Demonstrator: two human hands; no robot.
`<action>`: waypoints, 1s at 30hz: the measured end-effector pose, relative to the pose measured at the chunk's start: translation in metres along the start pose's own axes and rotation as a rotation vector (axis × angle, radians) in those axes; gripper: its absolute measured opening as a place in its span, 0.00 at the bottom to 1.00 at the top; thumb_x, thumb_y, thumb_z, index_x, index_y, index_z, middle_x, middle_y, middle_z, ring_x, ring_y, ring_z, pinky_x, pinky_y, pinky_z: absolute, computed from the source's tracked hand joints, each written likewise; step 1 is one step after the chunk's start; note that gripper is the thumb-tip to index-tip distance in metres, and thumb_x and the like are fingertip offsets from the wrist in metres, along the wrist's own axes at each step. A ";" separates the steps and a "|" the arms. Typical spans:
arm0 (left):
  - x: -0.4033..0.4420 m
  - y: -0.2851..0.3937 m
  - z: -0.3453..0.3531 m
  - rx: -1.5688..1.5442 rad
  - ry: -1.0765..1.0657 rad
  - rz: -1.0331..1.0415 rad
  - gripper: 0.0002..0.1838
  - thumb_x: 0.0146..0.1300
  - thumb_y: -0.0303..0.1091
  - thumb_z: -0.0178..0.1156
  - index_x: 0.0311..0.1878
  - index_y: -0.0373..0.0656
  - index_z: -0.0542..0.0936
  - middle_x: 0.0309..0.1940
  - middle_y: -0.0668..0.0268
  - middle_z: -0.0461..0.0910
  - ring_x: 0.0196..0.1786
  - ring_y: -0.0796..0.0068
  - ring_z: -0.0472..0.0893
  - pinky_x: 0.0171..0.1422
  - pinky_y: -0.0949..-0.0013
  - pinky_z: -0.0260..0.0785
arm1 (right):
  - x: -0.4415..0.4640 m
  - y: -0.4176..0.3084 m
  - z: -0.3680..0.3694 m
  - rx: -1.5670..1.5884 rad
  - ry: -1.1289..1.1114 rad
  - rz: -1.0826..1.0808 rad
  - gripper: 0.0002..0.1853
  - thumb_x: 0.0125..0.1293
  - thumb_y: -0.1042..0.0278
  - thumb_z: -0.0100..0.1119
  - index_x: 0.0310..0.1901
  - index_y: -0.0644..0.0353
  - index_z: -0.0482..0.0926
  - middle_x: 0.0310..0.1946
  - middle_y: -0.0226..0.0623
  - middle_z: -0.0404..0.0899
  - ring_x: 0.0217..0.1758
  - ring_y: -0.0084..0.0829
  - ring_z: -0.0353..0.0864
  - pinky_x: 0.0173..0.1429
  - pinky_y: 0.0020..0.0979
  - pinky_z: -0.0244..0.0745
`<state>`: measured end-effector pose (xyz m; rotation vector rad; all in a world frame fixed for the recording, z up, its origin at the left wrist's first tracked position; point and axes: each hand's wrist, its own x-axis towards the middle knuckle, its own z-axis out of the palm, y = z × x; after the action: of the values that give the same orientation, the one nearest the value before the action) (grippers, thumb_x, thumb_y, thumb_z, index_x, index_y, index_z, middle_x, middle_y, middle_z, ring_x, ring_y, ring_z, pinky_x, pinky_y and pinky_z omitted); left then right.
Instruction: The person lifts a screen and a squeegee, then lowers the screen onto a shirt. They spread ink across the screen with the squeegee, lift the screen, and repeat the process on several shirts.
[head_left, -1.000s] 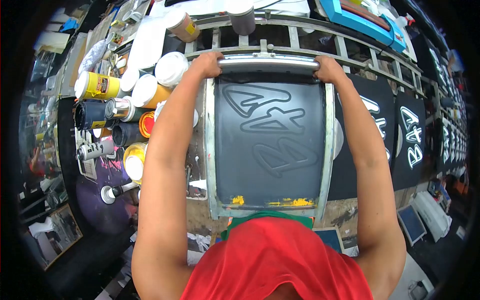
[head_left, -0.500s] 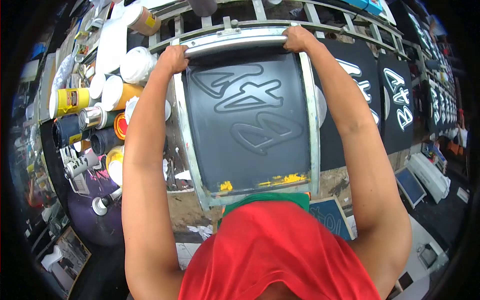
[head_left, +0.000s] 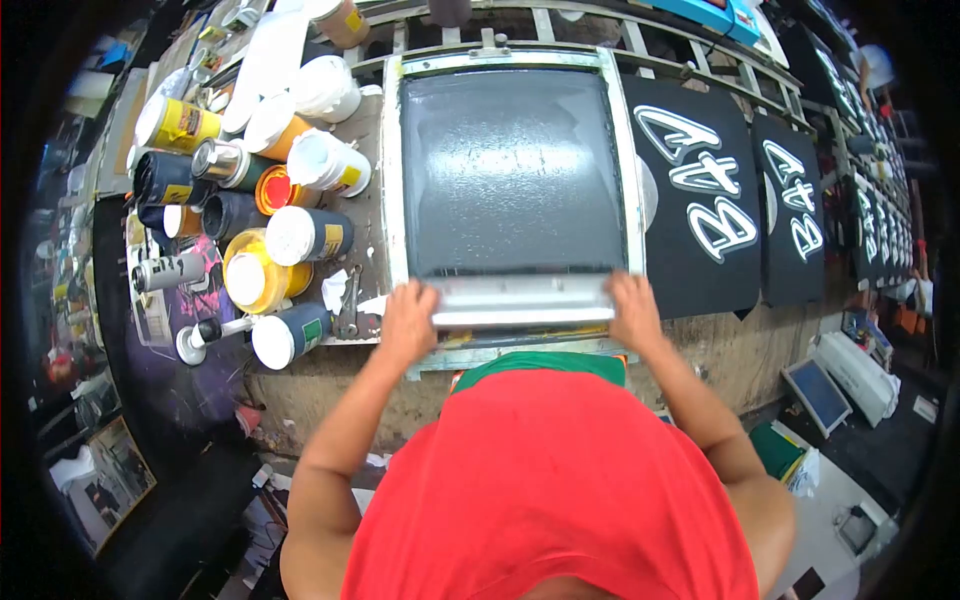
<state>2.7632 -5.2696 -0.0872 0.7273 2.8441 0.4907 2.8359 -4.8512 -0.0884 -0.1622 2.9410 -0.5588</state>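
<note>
With 12 o'clock pointing away from the body and the clock centred on the mesh, a red shirt (head_left: pixel 550 470) lies nearest, at 6, a green cloth (head_left: pixel 540 368) just past it. Next come the near end of the screen frame (head_left: pixel 393 190) and its yellow smears (head_left: pixel 530 338). Close to that end, a metal squeegee (head_left: pixel 525 300) spans the frame at 6; the left hand (head_left: pixel 410 318) has its grip clenched on the 9 o'clock end, the right hand (head_left: pixel 635 312) on the 3 o'clock end.

Beyond, the mesh (head_left: pixel 510 190) wears a dark, wet sheen up to 12. I judge this pass mostly done, with only the short strip at 6 left. Whatever lies beneath is hidden, so its progress cannot be told.

At 3, two black panels (head_left: pixel 745 270) carry white, grey-edged lettering that looks complete; smaller lettered pieces (head_left: pixel 880 235) stand farther out. At 9, tubs (head_left: pixel 330 162) crowd the tabletop (head_left: pixel 371 120). Farthest, at 12, run metal rails (head_left: pixel 634 42).
</note>
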 end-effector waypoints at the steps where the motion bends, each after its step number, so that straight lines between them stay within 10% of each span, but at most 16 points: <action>1: -0.025 0.009 0.005 -0.019 0.021 0.017 0.20 0.45 0.23 0.64 0.46 0.45 0.77 0.49 0.55 0.74 0.53 0.51 0.75 0.56 0.50 0.66 | -0.030 -0.013 -0.001 0.010 0.009 -0.005 0.28 0.42 0.84 0.63 0.51 0.58 0.80 0.58 0.42 0.78 0.65 0.50 0.72 0.66 0.48 0.70; 5: -0.048 0.034 -0.036 -0.008 0.004 0.148 0.27 0.45 0.26 0.69 0.53 0.46 0.80 0.57 0.59 0.79 0.56 0.58 0.77 0.62 0.53 0.64 | -0.053 -0.020 -0.026 -0.040 0.042 -0.056 0.35 0.41 0.81 0.68 0.58 0.58 0.77 0.61 0.42 0.77 0.65 0.51 0.71 0.69 0.50 0.68; 10: -0.029 0.012 -0.070 -0.042 -0.054 -0.101 0.18 0.57 0.46 0.74 0.46 0.45 0.86 0.37 0.58 0.88 0.44 0.54 0.84 0.72 0.39 0.60 | -0.043 -0.004 -0.033 0.111 0.660 0.200 0.33 0.59 0.59 0.75 0.61 0.67 0.75 0.58 0.53 0.78 0.63 0.54 0.76 0.68 0.48 0.69; 12: -0.020 0.003 -0.071 -0.132 -0.092 -0.188 0.24 0.59 0.57 0.73 0.42 0.43 0.89 0.32 0.57 0.88 0.39 0.55 0.86 0.66 0.44 0.69 | -0.051 0.037 0.003 0.551 0.265 0.867 0.36 0.69 0.46 0.67 0.65 0.69 0.73 0.61 0.52 0.78 0.61 0.50 0.79 0.63 0.47 0.74; 15: -0.012 -0.020 -0.033 -0.574 -0.040 -0.512 0.35 0.52 0.66 0.74 0.47 0.41 0.90 0.37 0.47 0.88 0.45 0.52 0.89 0.51 0.56 0.78 | -0.057 0.107 0.089 1.085 0.090 1.178 0.46 0.71 0.29 0.54 0.63 0.76 0.76 0.62 0.53 0.79 0.64 0.44 0.79 0.66 0.46 0.73; 22: -0.031 0.015 -0.019 -0.632 0.114 -0.465 0.33 0.54 0.62 0.75 0.46 0.37 0.89 0.40 0.46 0.88 0.45 0.50 0.88 0.53 0.54 0.78 | -0.082 0.004 0.021 0.458 0.139 1.160 0.54 0.73 0.21 0.24 0.52 0.72 0.85 0.54 0.66 0.82 0.64 0.61 0.79 0.69 0.53 0.69; 26: -0.014 0.074 -0.009 -0.766 -0.006 -0.401 0.28 0.55 0.60 0.75 0.47 0.46 0.90 0.34 0.57 0.89 0.37 0.67 0.88 0.46 0.62 0.78 | -0.167 0.045 0.030 0.463 0.435 1.290 0.57 0.71 0.17 0.27 0.51 0.77 0.83 0.48 0.62 0.85 0.56 0.58 0.83 0.63 0.49 0.72; 30: 0.024 0.152 0.035 -0.867 -0.171 -0.185 0.29 0.55 0.61 0.75 0.48 0.46 0.90 0.32 0.59 0.89 0.33 0.72 0.86 0.43 0.64 0.77 | -0.306 0.074 0.004 0.581 0.720 1.420 0.57 0.68 0.15 0.37 0.63 0.74 0.78 0.63 0.57 0.79 0.66 0.50 0.75 0.71 0.44 0.66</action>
<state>2.8167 -5.1225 -0.0676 0.3047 2.1643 1.4004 3.1317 -4.7436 -0.0830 2.2584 2.2588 -1.1917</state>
